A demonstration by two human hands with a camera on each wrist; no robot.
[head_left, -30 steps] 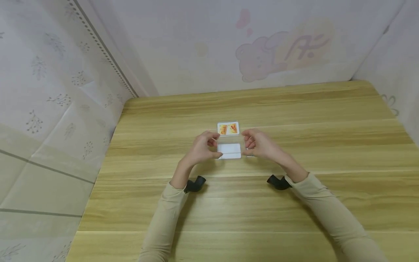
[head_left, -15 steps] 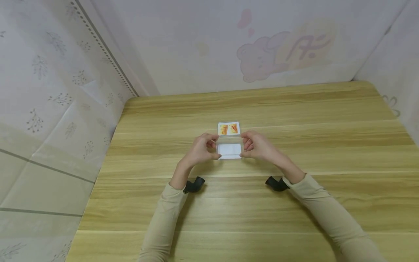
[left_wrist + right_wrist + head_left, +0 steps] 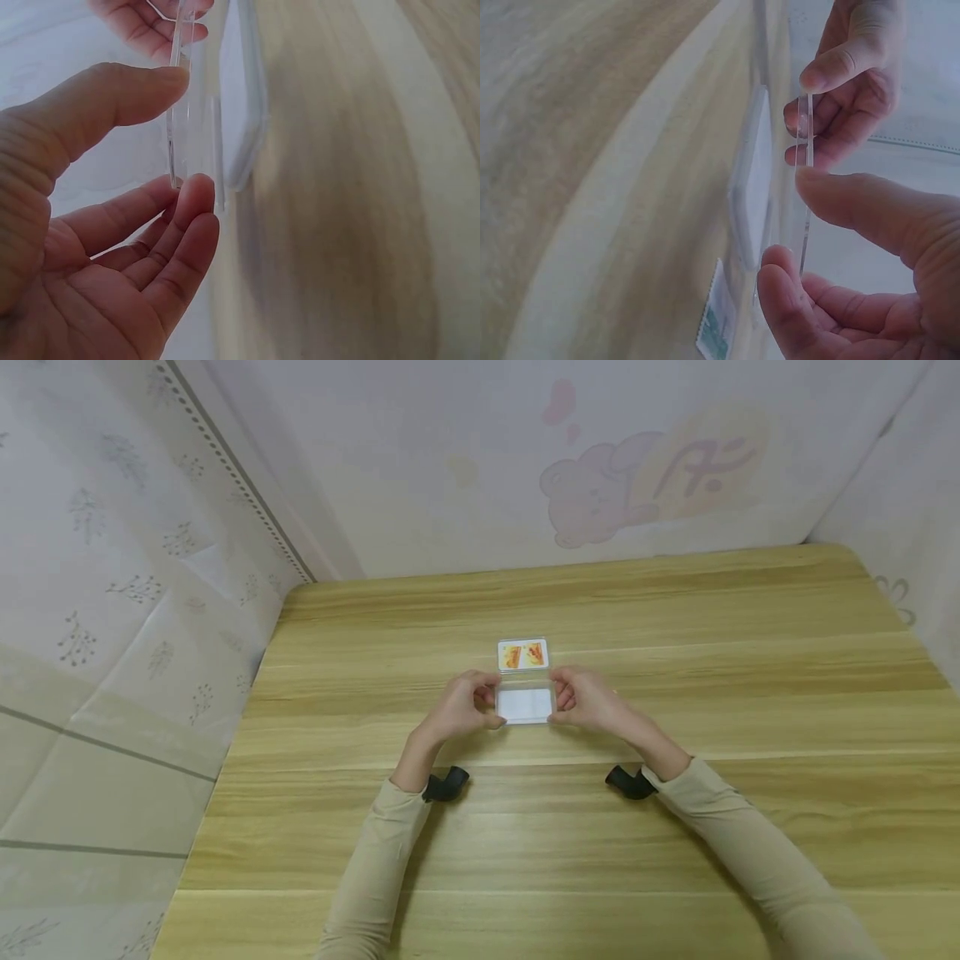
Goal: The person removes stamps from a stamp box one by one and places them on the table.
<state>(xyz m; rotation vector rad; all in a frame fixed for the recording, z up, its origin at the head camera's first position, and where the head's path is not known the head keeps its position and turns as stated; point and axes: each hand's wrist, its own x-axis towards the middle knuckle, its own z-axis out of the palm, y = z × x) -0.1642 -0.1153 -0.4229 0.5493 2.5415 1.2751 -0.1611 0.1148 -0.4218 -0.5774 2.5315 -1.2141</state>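
Note:
A clear flat plastic cover (image 3: 805,240) is held on edge-view between both hands, a little above a white shallow case (image 3: 525,703) on the table. My left hand (image 3: 459,703) pinches its left edge between thumb and fingertips. On the opposite edge, my right hand (image 3: 592,702) grips it with thumb and fingers. Seen from the left wrist, a gap separates the cover (image 3: 174,135) from the white case (image 3: 240,97). Just behind stands a clear-edged case (image 3: 523,654) showing two orange-yellow pictures.
A stamp-like piece with a toothed edge (image 3: 717,319) lies on the table beside the white case in the right wrist view; the right hand covers it in the head view. The wooden table (image 3: 525,843) meets patterned curtains (image 3: 420,468) at its back and sides.
My right hand has shifted slightly left, in against the cover's edge. The small piece beneath it, partly visible a second ago, is now hidden in the head view. My left hand barely moved.

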